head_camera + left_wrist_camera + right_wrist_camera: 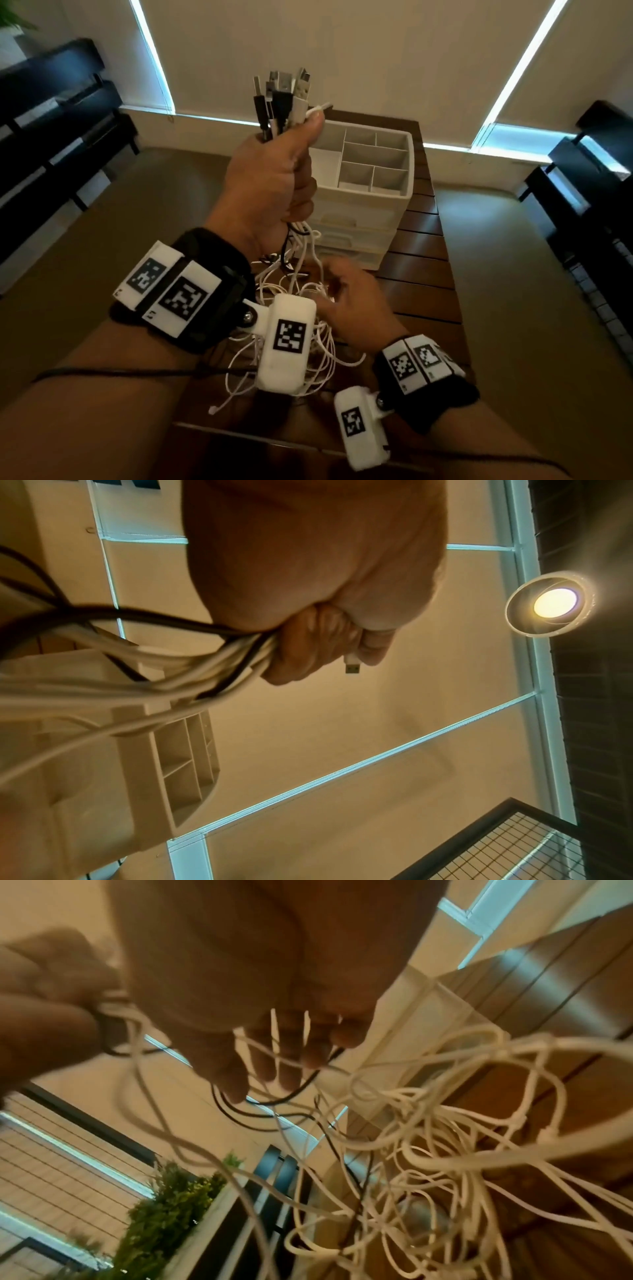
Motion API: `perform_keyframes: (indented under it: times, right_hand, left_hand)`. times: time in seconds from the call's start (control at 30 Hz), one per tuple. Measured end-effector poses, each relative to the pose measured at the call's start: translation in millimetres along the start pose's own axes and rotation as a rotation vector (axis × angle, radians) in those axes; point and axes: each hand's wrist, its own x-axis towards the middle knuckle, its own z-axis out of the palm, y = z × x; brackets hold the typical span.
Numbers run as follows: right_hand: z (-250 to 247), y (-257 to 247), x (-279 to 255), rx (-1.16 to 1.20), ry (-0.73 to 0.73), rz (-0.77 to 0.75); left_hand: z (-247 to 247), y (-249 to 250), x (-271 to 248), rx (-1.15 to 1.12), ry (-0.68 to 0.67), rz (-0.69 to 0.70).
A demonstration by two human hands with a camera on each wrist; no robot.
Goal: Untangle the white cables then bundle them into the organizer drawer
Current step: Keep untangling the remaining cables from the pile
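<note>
My left hand (274, 181) is raised in a fist around a bunch of cable ends. Black and white USB plugs (284, 92) stick up out of it. One plug (352, 666) shows past the fingers in the left wrist view, with the cords (171, 674) trailing away. Below the fist the white cables (308, 342) hang in a loose tangle down to the table. My right hand (349, 291) is low in that tangle, blurred, its fingers (274, 1053) spread between white strands (445, 1123) and a black one. The white organizer (359, 212) stands behind, its drawers shut.
The organizer's top tray (409, 164) has several bare compartments. It stands on a dark slatted wooden table (428, 267). Black benches (51, 137) line the left wall and black furniture (589, 178) the right. A ceiling lamp (555, 603) glows overhead.
</note>
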Motion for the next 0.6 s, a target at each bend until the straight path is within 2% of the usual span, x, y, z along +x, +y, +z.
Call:
perform_keyframes:
  times: [0.03,0.17,0.27,0.3,0.37,0.4,0.43,0.53,0.6]
  right_hand:
    - [4.1,2.5,1.6,-0.003,-0.053,0.0]
    - [-3.1,43.0,6.3,-0.048,-0.008,0.2]
    - [-15.1,58.0,4.2,-0.064,-0.05,0.296]
    - [-18.8,55.3,5.5,-0.087,-0.052,0.286]
    - [-27.3,43.3,10.6,-0.139,-0.034,0.228]
    - [-31.8,35.9,14.6,-0.134,-0.016,0.195]
    - [-36.0,28.1,18.0,-0.114,-0.005,0.158]
    - [-45.8,9.1,26.8,-0.105,-0.051,0.03]
    - [-48.3,6.2,28.7,-0.084,-0.064,0.017]
  left_hand:
    - [2.9,1.9,-0.5,0.008,-0.006,0.006]
    - [0.8,21.4,-3.8,0.039,0.002,0.066]
    - [-8.1,35.0,-8.2,0.161,0.058,0.154]
    - [-10.2,37.3,-8.4,0.295,0.095,0.199]
    - [-13.5,31.5,-4.8,0.748,0.171,0.276]
    - [-12.9,22.8,-2.1,0.923,0.167,0.27]
    - [-11.1,11.4,-1.0,1.002,0.129,0.223]
    - [-7.1,-33.5,1.2,0.959,-0.036,0.03]
    - [-10.2,-58.2,2.4,1.024,-0.1,-0.025]
